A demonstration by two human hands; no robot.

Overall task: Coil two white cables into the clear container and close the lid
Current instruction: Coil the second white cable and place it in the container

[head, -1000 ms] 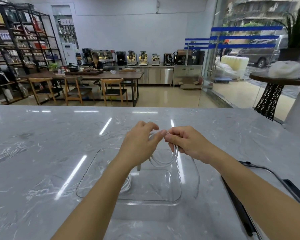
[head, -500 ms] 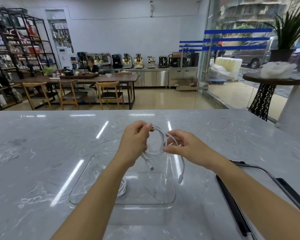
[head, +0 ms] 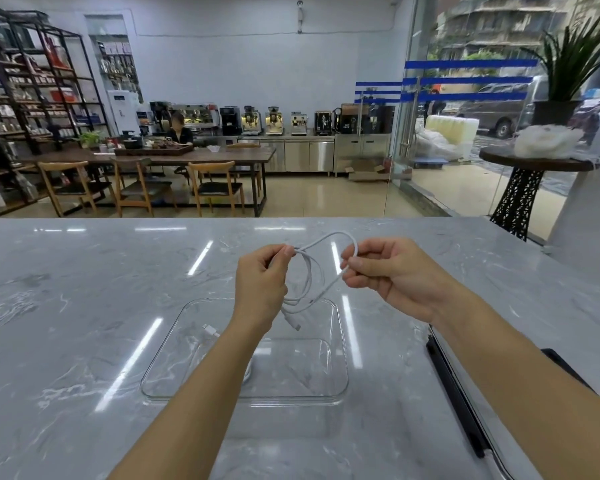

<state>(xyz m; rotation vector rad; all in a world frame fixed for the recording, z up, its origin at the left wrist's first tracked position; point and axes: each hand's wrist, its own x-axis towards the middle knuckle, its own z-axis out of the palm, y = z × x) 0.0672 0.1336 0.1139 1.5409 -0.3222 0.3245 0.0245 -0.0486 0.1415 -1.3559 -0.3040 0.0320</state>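
Both hands hold a white cable in loose loops above the clear container. My left hand pinches the gathered loops at the left. My right hand pinches the top loop at the right. One plug of this cable hangs down over the container. A second white cable lies inside the container, mostly hidden behind my left forearm. The container stands open on the marble counter. Its lid, clear with black clips, lies to the right under my right forearm.
The grey marble counter stretches wide on both sides of the container. Beyond its far edge is a shop floor with a wooden table, chairs, shelves and coffee machines; a person sits there. A glass wall and a small round table stand at the right.
The hands have risen and moved apart, drawing a new loop of the white cable between them. The plug that hung by the right hand half a second ago is no longer seen there.
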